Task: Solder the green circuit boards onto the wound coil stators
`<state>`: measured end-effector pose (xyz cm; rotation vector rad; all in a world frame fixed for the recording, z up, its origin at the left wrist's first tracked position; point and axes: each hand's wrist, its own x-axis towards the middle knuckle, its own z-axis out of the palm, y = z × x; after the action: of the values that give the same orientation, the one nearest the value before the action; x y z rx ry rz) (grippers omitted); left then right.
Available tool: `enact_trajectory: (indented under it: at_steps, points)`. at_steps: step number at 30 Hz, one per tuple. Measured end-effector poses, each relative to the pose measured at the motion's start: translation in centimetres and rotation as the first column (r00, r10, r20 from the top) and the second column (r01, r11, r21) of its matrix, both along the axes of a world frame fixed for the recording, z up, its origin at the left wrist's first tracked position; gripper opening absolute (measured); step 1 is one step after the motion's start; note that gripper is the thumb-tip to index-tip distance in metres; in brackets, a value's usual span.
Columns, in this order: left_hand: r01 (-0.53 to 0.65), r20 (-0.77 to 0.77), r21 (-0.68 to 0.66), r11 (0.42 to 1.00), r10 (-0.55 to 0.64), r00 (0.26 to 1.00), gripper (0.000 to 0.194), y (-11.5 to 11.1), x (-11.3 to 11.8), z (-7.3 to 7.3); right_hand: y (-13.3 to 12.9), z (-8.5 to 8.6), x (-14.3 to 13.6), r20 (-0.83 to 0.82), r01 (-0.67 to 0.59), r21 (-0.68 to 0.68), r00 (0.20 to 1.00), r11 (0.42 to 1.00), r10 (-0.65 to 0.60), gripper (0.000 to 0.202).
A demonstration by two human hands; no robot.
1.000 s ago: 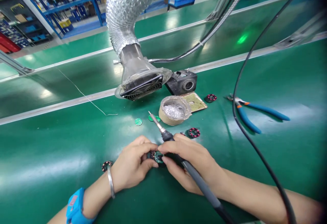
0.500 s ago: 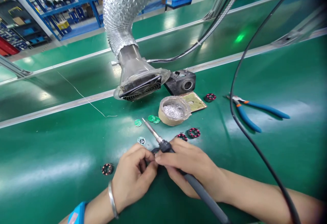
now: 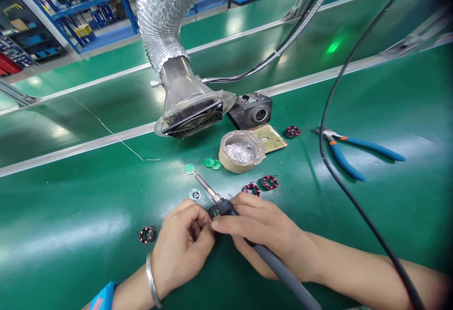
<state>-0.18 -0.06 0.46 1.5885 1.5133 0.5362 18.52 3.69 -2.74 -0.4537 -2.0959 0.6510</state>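
My right hand is closed around a soldering iron, whose metal tip points up and left beside a round green board. Pinched in my left hand is a small dark ring-shaped coil, partly hidden by the fingers of both hands. Just above my left hand lies a small round board with a pale rim. Two red-and-black coils rest above my right hand. Another coil sits left of my left hand.
A tub of metallic shavings stands by a yellowish pad and a black holder. A fume hood hangs above. Blue-handled pliers lie at the right under a black cable. More green boards and a coil are nearby.
My right hand and the iron have shifted slightly left, and the iron's tip has moved down and left to the green board. The coil between my hands shows a little more.
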Motion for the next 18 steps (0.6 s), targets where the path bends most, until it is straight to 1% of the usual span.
enact_trajectory:
  at_steps: [4,9,11,14,16,18]
  points:
    - [-0.022,0.017,-0.008,1.0,0.022,1.0,0.011,0.1,0.1,-0.1,0.1,0.0,0.0,0.014,-0.007,-0.007,1.0,1.0,0.007,0.038]
    - [-0.024,-0.005,0.001,1.0,0.024,1.0,0.012,-0.1,0.1,-0.2,0.2,0.1,0.0,-0.008,-0.01,-0.007,1.0,1.0,0.01,0.037]
    - [-0.025,-0.012,0.001,1.0,0.025,1.0,0.012,-0.1,0.1,-0.2,0.2,0.6,0.3,-0.044,0.003,-0.002,0.999,1.0,-0.003,0.039]
    - [-0.029,-0.018,0.002,1.0,0.029,0.999,0.013,-0.1,0.1,-0.2,0.1,1.7,1.0,-0.082,0.066,-0.01,0.994,0.998,-0.067,0.042]
    - [-0.036,-0.024,0.0,0.999,0.036,0.999,0.012,-0.1,0.1,-0.3,-0.1,2.6,1.8,-0.065,0.103,-0.034,0.992,0.994,-0.105,0.042]
    - [-0.046,-0.033,-0.007,0.999,0.045,0.998,0.012,-0.2,0.2,-0.4,-0.6,3.5,2.4,-0.017,0.098,-0.08,0.995,0.992,-0.099,0.042]
